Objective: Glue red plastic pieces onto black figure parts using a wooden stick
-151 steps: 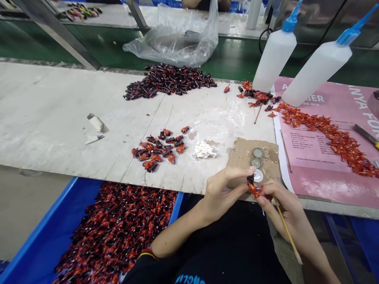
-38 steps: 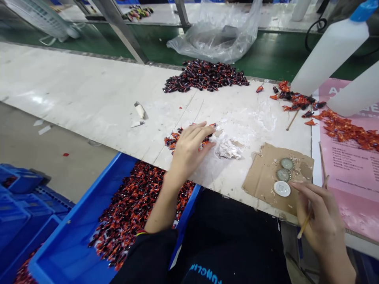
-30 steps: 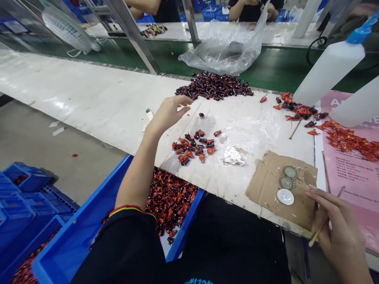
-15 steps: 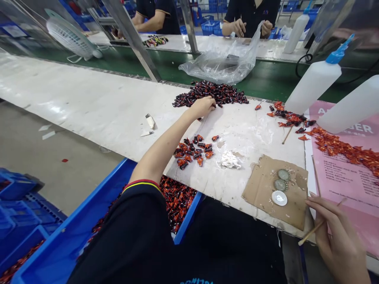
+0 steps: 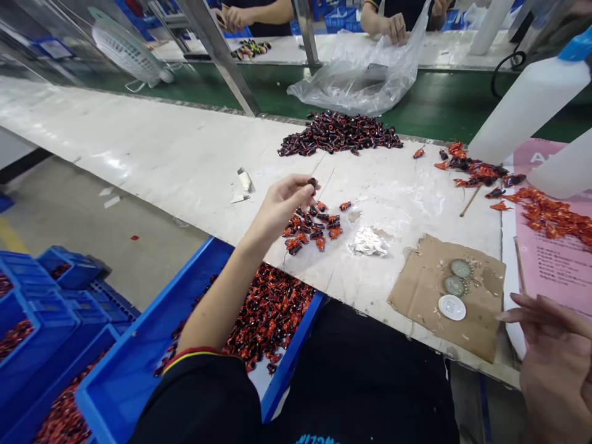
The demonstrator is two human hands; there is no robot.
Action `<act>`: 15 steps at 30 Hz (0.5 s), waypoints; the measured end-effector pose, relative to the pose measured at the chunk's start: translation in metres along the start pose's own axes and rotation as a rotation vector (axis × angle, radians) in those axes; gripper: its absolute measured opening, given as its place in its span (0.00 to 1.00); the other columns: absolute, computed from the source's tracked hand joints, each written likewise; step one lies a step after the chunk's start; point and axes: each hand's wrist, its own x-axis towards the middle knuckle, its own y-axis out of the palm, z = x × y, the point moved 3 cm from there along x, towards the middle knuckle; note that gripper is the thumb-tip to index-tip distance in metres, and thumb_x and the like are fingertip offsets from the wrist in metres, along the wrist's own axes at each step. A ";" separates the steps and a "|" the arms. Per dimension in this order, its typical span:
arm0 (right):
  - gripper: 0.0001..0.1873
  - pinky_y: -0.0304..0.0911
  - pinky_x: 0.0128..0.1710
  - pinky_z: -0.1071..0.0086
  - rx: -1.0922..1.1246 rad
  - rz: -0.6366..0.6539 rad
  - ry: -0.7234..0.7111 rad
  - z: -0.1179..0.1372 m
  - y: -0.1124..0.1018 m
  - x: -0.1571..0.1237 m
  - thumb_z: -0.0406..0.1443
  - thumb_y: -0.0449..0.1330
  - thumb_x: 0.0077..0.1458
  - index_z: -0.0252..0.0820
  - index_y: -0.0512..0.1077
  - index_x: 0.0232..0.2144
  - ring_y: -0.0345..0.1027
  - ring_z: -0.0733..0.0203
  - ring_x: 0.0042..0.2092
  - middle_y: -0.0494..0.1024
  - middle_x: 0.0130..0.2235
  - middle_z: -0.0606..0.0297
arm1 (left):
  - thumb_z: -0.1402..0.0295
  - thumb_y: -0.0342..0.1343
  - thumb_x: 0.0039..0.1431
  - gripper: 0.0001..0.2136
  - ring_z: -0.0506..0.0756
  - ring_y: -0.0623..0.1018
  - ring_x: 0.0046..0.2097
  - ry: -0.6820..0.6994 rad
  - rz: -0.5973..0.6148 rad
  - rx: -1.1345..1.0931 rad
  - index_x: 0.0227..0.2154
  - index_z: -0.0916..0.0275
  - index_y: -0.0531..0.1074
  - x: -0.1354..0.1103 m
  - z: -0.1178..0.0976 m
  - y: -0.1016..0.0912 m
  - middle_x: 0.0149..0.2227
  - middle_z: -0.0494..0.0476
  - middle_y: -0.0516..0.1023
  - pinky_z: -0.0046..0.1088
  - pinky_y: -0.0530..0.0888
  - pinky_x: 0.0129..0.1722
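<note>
My left hand [image 5: 289, 200] is closed, with a small black plastic piece [image 5: 313, 183] pinched between thumb and fingertips. Just below it lies a loose group of joined black and orange pieces [image 5: 319, 233] on the white table. Behind the hand is a heap of black pieces with orange ends [image 5: 340, 132]. My right hand [image 5: 555, 351] is at the right edge, fingers bent and slightly blurred. The stick seen in it earlier does not show now. Nearest to it is a cardboard square [image 5: 416, 280] bearing two round greenish discs [image 5: 457, 276] and a white round cap [image 5: 452, 307].
A blue bin [image 5: 111, 385] full of orange-black pieces stands below the table edge. White bottles [image 5: 531, 102] and orange pieces [image 5: 555, 213] are at right, partly on a pink sheet [image 5: 541, 271]. Crumpled white tissue [image 5: 369, 242] lies mid-table. Co-workers' hands [image 5: 393, 28] are across the green belt [image 5: 439, 102].
My left hand has drawn back from the black heap toward me, now carrying one black piece. My right hand has shifted right and turned; its stick is out of sight. The view has shifted slightly.
</note>
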 end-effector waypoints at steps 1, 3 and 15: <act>0.13 0.66 0.26 0.57 0.075 -0.031 0.030 0.000 0.005 0.003 0.39 0.54 0.61 0.47 0.77 0.42 0.71 0.54 0.27 0.78 0.35 0.54 | 0.60 0.58 0.58 0.10 0.50 0.75 0.29 -0.031 0.005 -0.160 0.37 0.61 0.72 -0.012 -0.007 0.008 0.35 0.57 0.78 0.26 0.72 0.27; 0.10 0.63 0.23 0.61 0.161 -0.061 0.028 -0.003 0.013 0.008 0.39 0.57 0.60 0.46 0.78 0.37 0.70 0.57 0.25 0.78 0.33 0.55 | 0.60 0.61 0.56 0.11 0.48 0.73 0.26 -0.086 0.104 -0.389 0.38 0.60 0.73 -0.035 -0.022 0.030 0.33 0.55 0.77 0.23 0.71 0.24; 0.16 0.63 0.24 0.70 -0.005 -0.069 -0.174 -0.009 0.027 -0.003 0.32 0.55 0.61 0.48 0.72 0.50 0.63 0.65 0.25 0.68 0.27 0.67 | 0.65 0.66 0.54 0.11 0.48 0.75 0.32 -0.244 0.341 -0.827 0.41 0.56 0.78 -0.100 -0.030 0.131 0.31 0.52 0.74 0.24 0.76 0.36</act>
